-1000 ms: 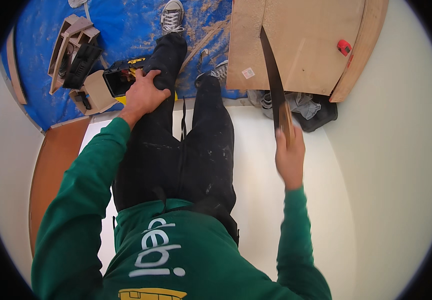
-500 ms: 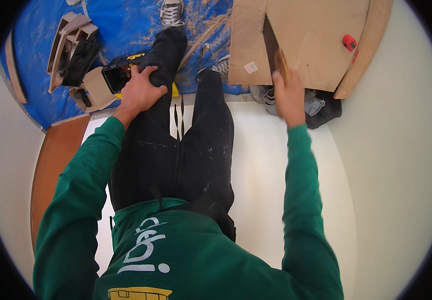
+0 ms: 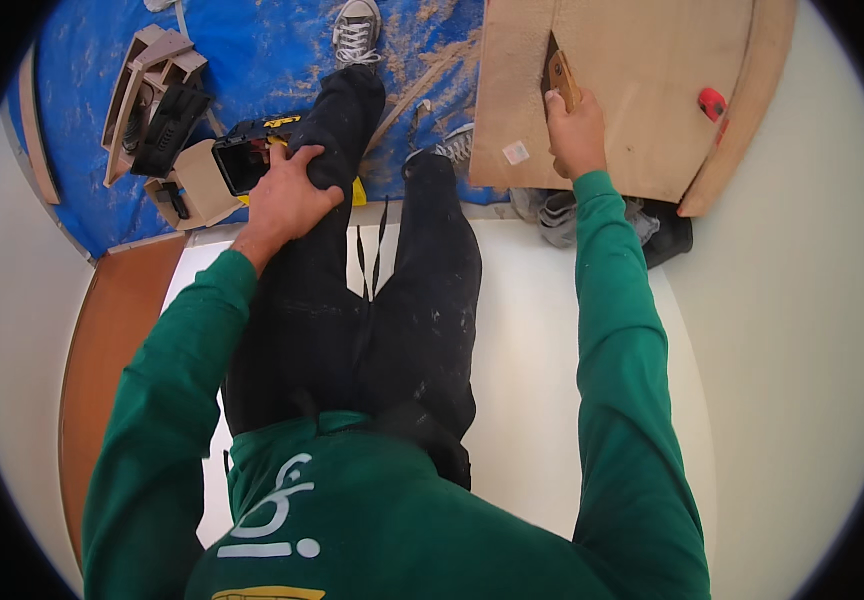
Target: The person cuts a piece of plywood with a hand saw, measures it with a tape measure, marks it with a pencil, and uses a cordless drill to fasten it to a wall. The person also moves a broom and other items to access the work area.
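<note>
My right hand (image 3: 577,137) is wrapped round the wooden handle of a handsaw (image 3: 564,82). The saw's dark blade stands in a slit running in from the far side of a large light-brown wooden board (image 3: 642,110); most of the blade is hidden. On my bent left knee, in dark trousers (image 3: 344,125), rests my left hand (image 3: 287,198), fingers spread, holding nothing. A small red and black object (image 3: 712,103) lies on the board's right part, beside a curved wooden strip (image 3: 737,125). A small pale sticker (image 3: 516,153) marks the board's near left corner.
Blue sheeting (image 3: 252,50) strewn with sawdust covers the floor. Left of my knee stand an open black toolbox (image 3: 242,160), an opened cardboard box (image 3: 207,185) and a wooden piece with compartments (image 3: 137,90). Grey cloth (image 3: 557,220) and a black container (image 3: 672,235) sit under the board's near edge.
My right hand has pushed the saw forward, away from me, so less blade shows. My left hand stays on the knee. The whole view has shifted slightly.
</note>
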Demonstrator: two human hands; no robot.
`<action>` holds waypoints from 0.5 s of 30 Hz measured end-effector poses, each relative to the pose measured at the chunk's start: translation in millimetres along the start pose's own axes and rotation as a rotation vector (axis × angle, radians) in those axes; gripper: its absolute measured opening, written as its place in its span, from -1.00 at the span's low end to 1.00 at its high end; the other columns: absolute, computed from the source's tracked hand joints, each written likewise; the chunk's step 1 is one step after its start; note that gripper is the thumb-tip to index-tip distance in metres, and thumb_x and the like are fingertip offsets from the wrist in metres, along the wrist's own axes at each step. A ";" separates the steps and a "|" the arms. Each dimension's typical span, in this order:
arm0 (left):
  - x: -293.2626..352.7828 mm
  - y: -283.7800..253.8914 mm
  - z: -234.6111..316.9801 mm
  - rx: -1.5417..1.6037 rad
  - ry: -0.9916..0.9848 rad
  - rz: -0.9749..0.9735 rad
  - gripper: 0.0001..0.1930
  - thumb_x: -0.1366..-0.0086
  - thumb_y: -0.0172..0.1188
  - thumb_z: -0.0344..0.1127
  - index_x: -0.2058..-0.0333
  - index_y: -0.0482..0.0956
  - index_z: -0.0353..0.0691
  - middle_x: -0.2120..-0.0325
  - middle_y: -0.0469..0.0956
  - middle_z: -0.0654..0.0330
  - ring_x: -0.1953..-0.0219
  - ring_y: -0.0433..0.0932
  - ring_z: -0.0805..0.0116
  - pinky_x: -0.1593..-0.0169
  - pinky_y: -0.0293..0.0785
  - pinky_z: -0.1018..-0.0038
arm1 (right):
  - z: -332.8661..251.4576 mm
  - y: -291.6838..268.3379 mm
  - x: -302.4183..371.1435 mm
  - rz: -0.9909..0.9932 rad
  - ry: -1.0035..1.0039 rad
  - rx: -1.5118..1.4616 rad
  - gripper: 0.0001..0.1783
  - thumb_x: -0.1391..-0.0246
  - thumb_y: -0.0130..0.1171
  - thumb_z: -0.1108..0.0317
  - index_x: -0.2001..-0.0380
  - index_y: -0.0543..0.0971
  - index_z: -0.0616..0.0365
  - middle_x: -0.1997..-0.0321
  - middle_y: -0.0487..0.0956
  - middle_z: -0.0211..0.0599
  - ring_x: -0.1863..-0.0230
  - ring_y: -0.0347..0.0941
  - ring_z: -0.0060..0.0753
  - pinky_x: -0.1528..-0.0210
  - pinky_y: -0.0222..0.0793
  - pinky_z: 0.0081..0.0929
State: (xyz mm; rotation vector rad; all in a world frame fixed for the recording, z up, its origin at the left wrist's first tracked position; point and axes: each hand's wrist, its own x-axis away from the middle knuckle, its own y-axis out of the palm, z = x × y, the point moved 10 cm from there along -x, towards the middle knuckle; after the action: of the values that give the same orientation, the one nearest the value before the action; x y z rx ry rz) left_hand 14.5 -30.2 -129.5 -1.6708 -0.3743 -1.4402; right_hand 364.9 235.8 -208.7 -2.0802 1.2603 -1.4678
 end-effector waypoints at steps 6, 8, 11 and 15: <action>-28.4 -14.4 3.9 -0.002 0.004 0.015 -0.20 -0.10 0.42 0.04 -0.37 0.54 0.08 -0.30 0.35 -0.10 -0.15 0.65 -0.27 -0.27 0.59 0.00 | -32.2 -109.7 227.1 -0.132 0.044 -0.017 -0.66 -0.43 0.25 0.32 -0.13 0.51 0.30 0.19 0.70 0.06 0.21 0.70 -0.05 0.10 0.57 -0.22; -16.0 -13.0 5.1 -0.005 0.021 -0.018 -0.19 -0.09 0.42 0.00 -0.38 0.52 0.10 -0.33 0.33 -0.13 -0.15 0.65 -0.31 -0.28 0.58 -0.01 | -54.3 -144.5 278.1 -0.103 0.160 0.026 -0.67 -0.43 0.23 0.37 -0.15 0.51 0.30 0.22 0.70 -0.03 0.26 0.69 -0.17 0.14 0.58 -0.26; 18.7 -16.7 5.8 0.011 0.049 -0.014 -0.19 -0.11 0.44 0.04 -0.38 0.53 0.05 -0.30 0.35 -0.16 -0.14 0.66 -0.26 -0.26 0.60 0.01 | -84.4 -140.8 254.4 -0.036 0.114 0.034 -0.67 -0.44 0.22 0.37 -0.15 0.51 0.31 0.22 0.70 -0.01 0.25 0.69 -0.10 0.12 0.58 -0.24; 62.2 -24.4 9.0 0.015 0.034 -0.027 -0.18 -0.10 0.43 0.02 -0.39 0.52 0.05 -0.31 0.34 -0.17 -0.15 0.65 -0.26 -0.27 0.60 0.03 | -67.7 -75.6 107.6 0.167 -0.177 0.044 -0.59 -0.40 0.22 0.23 -0.08 0.54 0.39 0.07 0.69 0.36 0.02 0.65 0.39 -0.07 0.55 -0.01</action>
State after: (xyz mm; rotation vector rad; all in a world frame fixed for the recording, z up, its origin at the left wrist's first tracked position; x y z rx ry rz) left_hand 20.7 -28.3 -62.4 -1.6324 -0.3891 -1.4804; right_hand 352.3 209.7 -63.6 -1.9748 1.2851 -1.2007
